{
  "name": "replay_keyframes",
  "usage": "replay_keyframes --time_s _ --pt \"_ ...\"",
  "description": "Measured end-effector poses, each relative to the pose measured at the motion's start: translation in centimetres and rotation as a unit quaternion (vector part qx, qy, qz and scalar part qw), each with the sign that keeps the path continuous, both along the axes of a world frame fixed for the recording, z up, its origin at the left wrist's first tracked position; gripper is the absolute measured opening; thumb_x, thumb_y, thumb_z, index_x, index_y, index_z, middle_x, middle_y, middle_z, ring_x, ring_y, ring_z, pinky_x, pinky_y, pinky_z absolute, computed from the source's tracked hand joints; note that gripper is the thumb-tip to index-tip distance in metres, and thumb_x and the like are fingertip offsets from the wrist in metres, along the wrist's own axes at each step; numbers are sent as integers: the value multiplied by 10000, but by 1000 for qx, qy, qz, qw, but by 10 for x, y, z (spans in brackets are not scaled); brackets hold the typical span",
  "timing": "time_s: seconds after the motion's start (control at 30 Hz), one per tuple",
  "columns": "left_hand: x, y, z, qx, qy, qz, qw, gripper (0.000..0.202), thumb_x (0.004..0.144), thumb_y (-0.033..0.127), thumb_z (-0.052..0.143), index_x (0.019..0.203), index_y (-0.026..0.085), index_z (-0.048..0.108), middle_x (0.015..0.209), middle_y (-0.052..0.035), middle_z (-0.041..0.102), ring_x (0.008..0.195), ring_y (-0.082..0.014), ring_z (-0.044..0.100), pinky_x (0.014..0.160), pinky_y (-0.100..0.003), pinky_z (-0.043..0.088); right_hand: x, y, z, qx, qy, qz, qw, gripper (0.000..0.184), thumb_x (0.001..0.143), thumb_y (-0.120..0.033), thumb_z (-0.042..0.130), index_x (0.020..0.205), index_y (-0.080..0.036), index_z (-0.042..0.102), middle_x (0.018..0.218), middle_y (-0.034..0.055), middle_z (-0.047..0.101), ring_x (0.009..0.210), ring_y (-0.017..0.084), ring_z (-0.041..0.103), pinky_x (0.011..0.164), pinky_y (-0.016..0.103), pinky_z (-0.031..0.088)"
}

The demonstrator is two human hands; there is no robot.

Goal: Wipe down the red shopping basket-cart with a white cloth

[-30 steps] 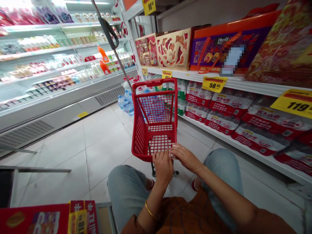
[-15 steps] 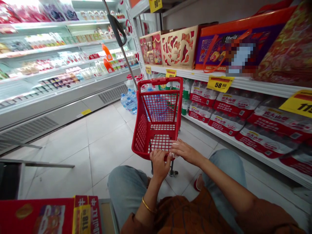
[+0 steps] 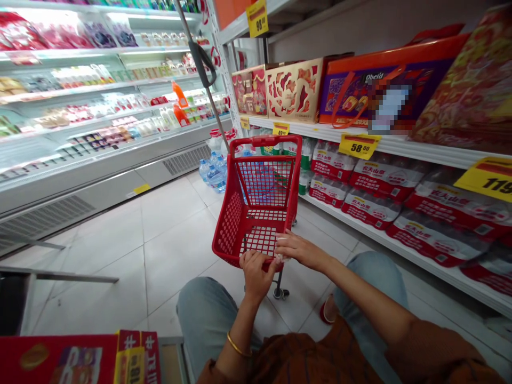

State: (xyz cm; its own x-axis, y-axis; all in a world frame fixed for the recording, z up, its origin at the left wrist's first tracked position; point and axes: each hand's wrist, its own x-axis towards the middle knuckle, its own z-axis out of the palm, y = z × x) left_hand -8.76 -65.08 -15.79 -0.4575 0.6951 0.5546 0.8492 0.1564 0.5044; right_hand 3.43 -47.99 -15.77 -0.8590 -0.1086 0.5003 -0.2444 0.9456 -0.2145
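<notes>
A red plastic shopping cart basket [image 3: 230, 226] with latticed walls stands in front of my knees, and no goods show inside it. My left hand [image 3: 257, 273] has its fingers hooked over the near rim. At the near right corner, my right hand [image 3: 298, 252] lies across the rim with its fingers bent. Under its fingertips is a small crumpled white piece [image 3: 282, 258] that looks like tissue, partly hidden. The left thumb reaches close to this white piece. A gold bangle [image 3: 239, 346] circles my left wrist.
Shelves on the right carry gift boxes [image 3: 294, 90] above packs of bottled water [image 3: 370, 208]. Blue water bottles [image 3: 216, 175] stand on the floor beyond the cart. A refrigerated display [image 3: 92, 176] runs along the left. Red boxes [image 3: 60, 360] sit at lower left, near a metal frame [image 3: 76, 277].
The view has tipped slightly upward. Both hands remain at the cart's near rim, the right fingers shifting a little to the left. The cart's near end appears slightly lower and farther left.
</notes>
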Motion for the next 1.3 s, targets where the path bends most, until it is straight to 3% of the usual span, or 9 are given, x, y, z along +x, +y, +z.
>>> replay_keyframes --time_s 0.37,0.63,0.93,1.17,1.3 --pt "-16 -6 0 2 22 10 1000 341 829 457 645 601 216 570 622 11 619 756 -193 535 827 -381 314 -15 11 8 -23 -53 11 998 309 976 -214 447 1244 -238 600 1270 80 628 1384 218 391 1168 531 251" --pt "-35 -14 0 -20 9 -11 1000 324 816 446 656 600 218 577 638 15 634 778 -184 546 856 -383 316 -31 21 16 -13 -64 -12 998 284 968 -244 464 1205 -214 617 1239 94 637 1276 233 503 1155 564 238" --pt "-64 -20 1 -55 3 -54 997 293 810 434 646 615 224 588 652 15 646 792 -183 562 893 -394 338 -44 13 13 3 -15 -5 1000 289 979 -305 443 1169 -195 630 1127 110 646 1086 203 571 1034 463 410" --pt "-88 -23 12 -100 6 -107 989 325 847 466 590 642 216 614 669 2 651 798 -181 578 874 -388 348 -49 0 11 46 4 -64 997 303 970 -364 461 1172 -218 633 1138 98 649 1081 218 550 986 420 421" --pt "-100 -22 26 -134 17 -156 978 314 867 458 572 673 220 641 700 10 675 775 -162 603 958 -404 334 -50 -7 12 54 10 -85 995 294 974 -351 457 1178 -229 630 1132 92 656 1075 218 541 984 411 412"
